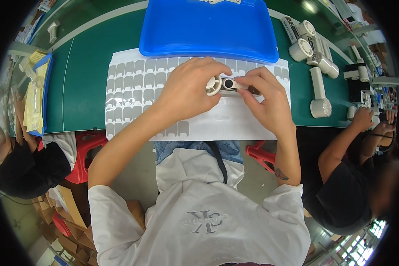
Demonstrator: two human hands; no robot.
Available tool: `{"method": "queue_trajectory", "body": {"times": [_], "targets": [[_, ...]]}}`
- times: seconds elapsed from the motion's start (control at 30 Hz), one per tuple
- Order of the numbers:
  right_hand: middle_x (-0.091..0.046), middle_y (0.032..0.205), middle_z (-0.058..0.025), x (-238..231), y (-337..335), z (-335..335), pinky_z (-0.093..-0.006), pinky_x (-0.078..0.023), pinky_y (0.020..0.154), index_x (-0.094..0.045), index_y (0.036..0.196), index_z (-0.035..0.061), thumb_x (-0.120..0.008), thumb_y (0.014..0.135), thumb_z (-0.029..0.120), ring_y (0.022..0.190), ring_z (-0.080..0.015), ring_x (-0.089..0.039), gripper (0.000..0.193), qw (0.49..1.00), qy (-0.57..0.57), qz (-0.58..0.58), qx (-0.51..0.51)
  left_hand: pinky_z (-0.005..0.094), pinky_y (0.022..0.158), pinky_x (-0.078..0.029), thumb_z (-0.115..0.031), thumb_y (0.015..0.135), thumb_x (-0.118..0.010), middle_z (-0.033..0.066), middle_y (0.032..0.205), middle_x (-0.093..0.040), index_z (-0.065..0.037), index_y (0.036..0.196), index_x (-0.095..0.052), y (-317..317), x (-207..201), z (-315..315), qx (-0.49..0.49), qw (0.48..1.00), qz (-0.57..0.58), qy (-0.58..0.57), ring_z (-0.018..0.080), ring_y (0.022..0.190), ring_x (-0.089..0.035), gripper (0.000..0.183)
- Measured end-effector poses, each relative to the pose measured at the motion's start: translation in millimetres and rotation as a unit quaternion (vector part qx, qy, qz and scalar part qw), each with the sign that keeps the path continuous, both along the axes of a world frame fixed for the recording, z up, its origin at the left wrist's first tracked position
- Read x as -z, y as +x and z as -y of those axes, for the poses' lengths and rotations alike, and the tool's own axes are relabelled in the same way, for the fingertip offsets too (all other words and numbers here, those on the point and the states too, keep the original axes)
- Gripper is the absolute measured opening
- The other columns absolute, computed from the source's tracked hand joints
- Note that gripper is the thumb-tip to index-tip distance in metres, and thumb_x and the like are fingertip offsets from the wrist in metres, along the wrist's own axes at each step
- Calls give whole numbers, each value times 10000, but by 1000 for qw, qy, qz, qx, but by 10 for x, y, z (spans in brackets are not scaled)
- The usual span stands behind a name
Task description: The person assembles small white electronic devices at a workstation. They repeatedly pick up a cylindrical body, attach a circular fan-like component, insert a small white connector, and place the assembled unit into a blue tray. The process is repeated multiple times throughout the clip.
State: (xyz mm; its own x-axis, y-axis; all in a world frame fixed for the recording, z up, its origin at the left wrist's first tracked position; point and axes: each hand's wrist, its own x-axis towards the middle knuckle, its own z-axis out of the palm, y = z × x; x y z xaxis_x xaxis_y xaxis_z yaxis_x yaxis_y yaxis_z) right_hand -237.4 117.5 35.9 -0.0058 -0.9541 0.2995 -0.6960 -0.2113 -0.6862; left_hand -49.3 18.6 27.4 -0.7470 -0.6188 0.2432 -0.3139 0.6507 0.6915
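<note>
My left hand (188, 91) grips the round end of a small white plastic part (224, 84) with a dark hole in its middle. My right hand (264, 99) pinches the part's other end between thumb and fingers. Both hands hold it just above a white sheet (133, 93) carrying rows of grey rounded stickers, which lies on the green table (84, 75). Some sticker spots on the sheet's right side are bare white.
A blue plastic tray (208, 29) sits beyond the sheet. Several white cylindrical parts (317, 66) lie at the right. A co-worker's hands (370, 119) work at the right edge. Another blue tray with yellow pieces (35, 97) is at the left. Red stools (86, 150) stand below.
</note>
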Motion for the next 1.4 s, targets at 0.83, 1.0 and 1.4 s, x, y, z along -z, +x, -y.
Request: {"method": "queue_trajectory", "body": {"times": [0.83,1.0,1.4], "targets": [[-614,904,-81,67,42,-62,-330,-504,667,-671,955,21,-703,794,48,771,-249,-624,167,997,-15,-78,-11,382,821,-473,-113,640,-822,30,1068,-641,-146,1034,-711,22,377,-42,13,970,-101,-222,261,1000,-585,411],[-612,1103,-120,294,-152,-130,-336,-503,826,-597,1135,19,-743,781,101,947,-279,-622,392,990,71,97,-72,403,782,-465,-106,615,-827,27,983,-654,-113,919,-664,17,176,-312,1,983,-50,-176,276,973,-590,345],[-628,1153,-118,537,-23,-271,-396,-486,861,-576,1216,29,-785,726,164,1015,-318,-583,550,991,-67,-86,-80,400,646,-441,-45,642,-761,17,746,-628,-130,887,-534,-67,171,-455,-26,990,99,-99,277,766,-581,346]]}}
